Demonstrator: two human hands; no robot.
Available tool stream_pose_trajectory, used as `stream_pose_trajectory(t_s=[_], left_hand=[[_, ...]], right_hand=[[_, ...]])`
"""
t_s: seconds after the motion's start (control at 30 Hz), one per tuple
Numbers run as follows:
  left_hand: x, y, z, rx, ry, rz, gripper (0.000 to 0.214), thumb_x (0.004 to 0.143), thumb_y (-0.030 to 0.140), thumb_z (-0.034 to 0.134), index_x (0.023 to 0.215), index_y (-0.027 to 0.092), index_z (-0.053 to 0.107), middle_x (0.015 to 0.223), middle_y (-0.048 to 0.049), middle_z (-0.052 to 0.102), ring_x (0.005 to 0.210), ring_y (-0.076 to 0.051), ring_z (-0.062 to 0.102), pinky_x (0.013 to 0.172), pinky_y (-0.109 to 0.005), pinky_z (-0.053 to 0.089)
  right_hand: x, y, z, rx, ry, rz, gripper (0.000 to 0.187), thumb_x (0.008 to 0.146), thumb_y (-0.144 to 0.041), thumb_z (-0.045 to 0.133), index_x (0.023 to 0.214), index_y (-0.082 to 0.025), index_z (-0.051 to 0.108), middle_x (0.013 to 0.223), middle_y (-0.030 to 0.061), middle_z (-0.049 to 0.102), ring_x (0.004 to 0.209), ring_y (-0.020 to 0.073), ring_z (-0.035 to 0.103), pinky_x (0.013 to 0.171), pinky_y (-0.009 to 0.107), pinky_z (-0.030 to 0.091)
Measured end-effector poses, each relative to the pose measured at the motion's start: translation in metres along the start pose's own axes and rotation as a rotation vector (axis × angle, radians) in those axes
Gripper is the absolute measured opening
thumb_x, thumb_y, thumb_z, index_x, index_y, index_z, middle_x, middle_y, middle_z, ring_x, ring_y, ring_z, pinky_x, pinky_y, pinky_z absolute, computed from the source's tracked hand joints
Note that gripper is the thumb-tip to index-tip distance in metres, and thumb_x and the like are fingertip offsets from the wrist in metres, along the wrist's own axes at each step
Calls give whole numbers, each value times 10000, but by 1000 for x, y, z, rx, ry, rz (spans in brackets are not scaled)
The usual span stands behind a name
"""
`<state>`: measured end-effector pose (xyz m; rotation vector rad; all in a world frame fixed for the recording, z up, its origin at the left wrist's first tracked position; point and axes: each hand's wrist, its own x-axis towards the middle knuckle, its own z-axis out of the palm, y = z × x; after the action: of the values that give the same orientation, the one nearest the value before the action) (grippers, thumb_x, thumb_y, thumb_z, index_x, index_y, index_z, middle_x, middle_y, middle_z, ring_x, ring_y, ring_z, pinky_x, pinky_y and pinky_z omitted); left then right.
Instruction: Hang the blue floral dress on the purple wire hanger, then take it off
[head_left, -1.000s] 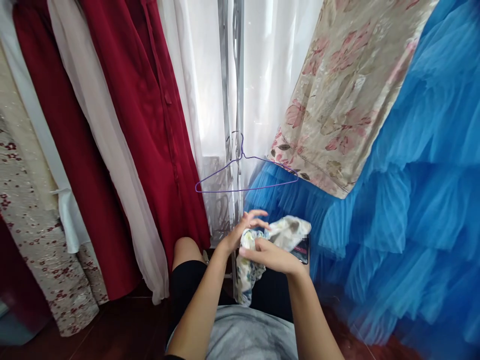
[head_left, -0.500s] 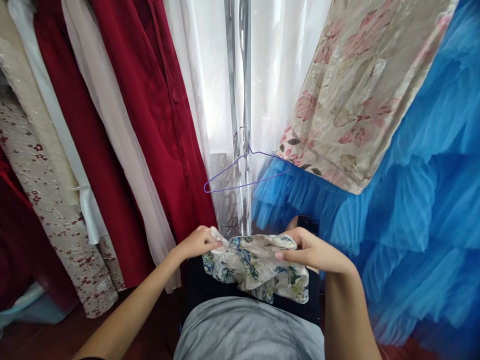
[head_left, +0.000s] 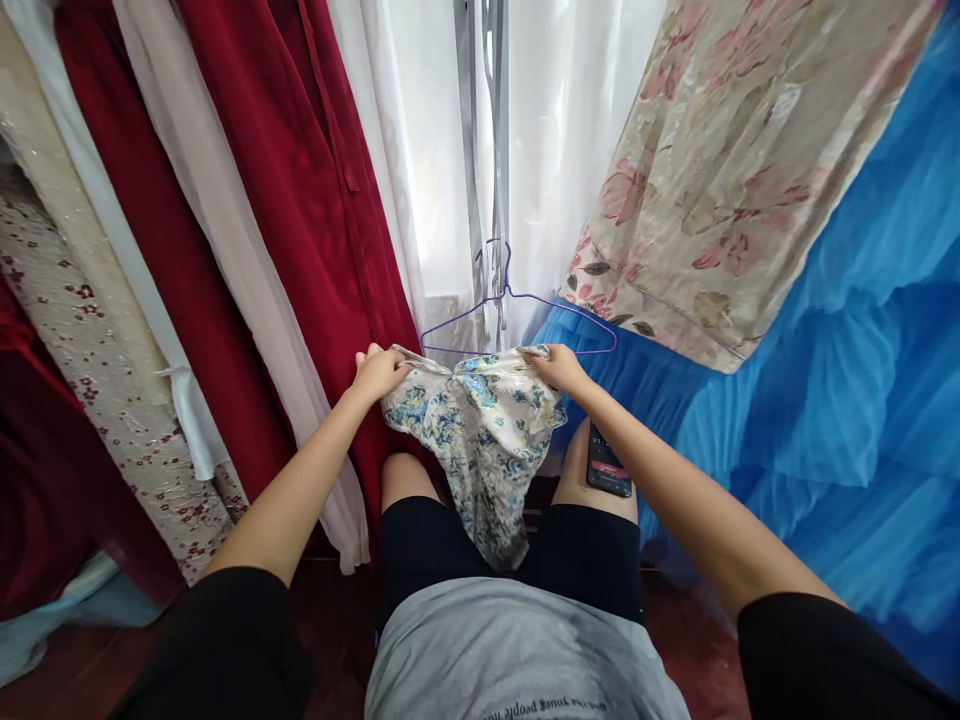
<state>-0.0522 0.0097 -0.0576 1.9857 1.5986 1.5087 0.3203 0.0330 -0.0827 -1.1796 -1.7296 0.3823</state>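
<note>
A white garment with a blue, green and yellow floral print (head_left: 484,420) is stretched between my two hands, its lower part hanging down between my thighs. My left hand (head_left: 381,374) pinches its upper left edge, and my right hand (head_left: 561,368) grips the upper right edge. Just beyond the cloth hangs a purple wire hanger (head_left: 559,303) with nothing on it; the garment's top edge overlaps the hanger's lower bar in view. Whether they touch, I cannot tell.
Long dark red cloth (head_left: 300,200) and other garments hang at the left. A pink-flowered beige cloth (head_left: 720,200) and blue ruffled tulle (head_left: 810,430) hang at the right. White curtain (head_left: 555,150) and metal poles (head_left: 470,120) stand ahead. A phone (head_left: 606,462) lies on my right thigh.
Both hands have moved forward, away from my body, carrying the floral garment towards the hanger. The bunched cloth has opened out and now hangs down. My thighs and the phone have come into fuller view.
</note>
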Motion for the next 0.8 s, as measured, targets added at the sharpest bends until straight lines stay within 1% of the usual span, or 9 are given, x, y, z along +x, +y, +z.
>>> stream_pose_trajectory(t_s=[0.07, 0.17, 0.27, 0.33, 0.43, 0.53, 0.6, 0.7, 0.8], left_hand=[[12, 6, 2, 27, -25, 11, 365, 565, 90, 858, 499, 211, 520, 581, -43, 538, 1083, -358, 474, 1052, -452, 290], [18, 13, 7, -57, -66, -112, 390, 584, 14, 823, 497, 190, 486, 592, -37, 528, 1114, -345, 473, 1039, -422, 289], [15, 16, 11, -174, -68, -245, 403, 601, -62, 748, 480, 180, 449, 562, -33, 479, 1107, -351, 494, 1019, -422, 302], [10, 17, 12, -191, -61, -240, 398, 604, -62, 733, 480, 180, 443, 575, -38, 496, 1107, -355, 506, 1008, -420, 314], [7, 23, 9, -164, -60, -147, 357, 614, -16, 752, 508, 181, 473, 703, -66, 617, 1187, -343, 489, 1012, -397, 322], [9, 41, 4, -127, -114, 89, 271, 610, 30, 768, 563, 195, 558, 989, -91, 728, 1301, -349, 432, 1066, -430, 297], [11, 59, 4, -125, -199, 244, 228, 620, 58, 768, 598, 202, 593, 1101, -97, 726, 1297, -348, 453, 1080, -442, 311], [13, 83, 14, -147, -290, 381, 131, 703, 97, 706, 684, 200, 628, 1096, -98, 700, 1182, -300, 550, 1061, -399, 369], [12, 96, 30, -128, -101, 404, 125, 757, 120, 660, 852, 200, 646, 1036, -76, 658, 1028, -248, 586, 985, -345, 413]], right_hand=[[-2, 11, 6, -82, 18, -15, 306, 819, -401, 608, 639, -154, 622, 641, 45, 636, 659, 189, 564, 625, 274, 366], [-13, 19, 5, -110, 34, -49, 358, 849, -460, 581, 649, -163, 598, 629, 35, 610, 623, 162, 516, 598, 268, 328], [-24, 16, 0, -87, 39, -65, 378, 862, -486, 557, 656, -170, 587, 622, 24, 595, 616, 155, 497, 589, 264, 316], [-29, 10, -2, -67, 35, -54, 374, 858, -487, 554, 658, -172, 588, 618, 18, 587, 612, 152, 487, 586, 262, 316], [-33, 2, -3, -44, 12, -19, 363, 841, -480, 565, 644, -175, 579, 607, 14, 576, 597, 149, 470, 571, 262, 309], [-34, -5, 0, -25, -4, 17, 339, 816, -456, 595, 630, -173, 581, 606, 18, 575, 592, 149, 464, 554, 265, 294], [-35, -9, 3, 27, -29, 46, 320, 798, -438, 611, 629, -168, 590, 599, 14, 568, 591, 146, 458, 557, 263, 299], [-41, -15, 4, 162, -118, 33, 308, 791, -437, 623, 653, -163, 604, 604, 1, 556, 599, 144, 456, 579, 259, 329], [-52, -21, -7, 266, -125, -70, 245, 782, -406, 669, 786, -161, 676, 740, 15, 630, 703, 168, 524, 659, 265, 391]])
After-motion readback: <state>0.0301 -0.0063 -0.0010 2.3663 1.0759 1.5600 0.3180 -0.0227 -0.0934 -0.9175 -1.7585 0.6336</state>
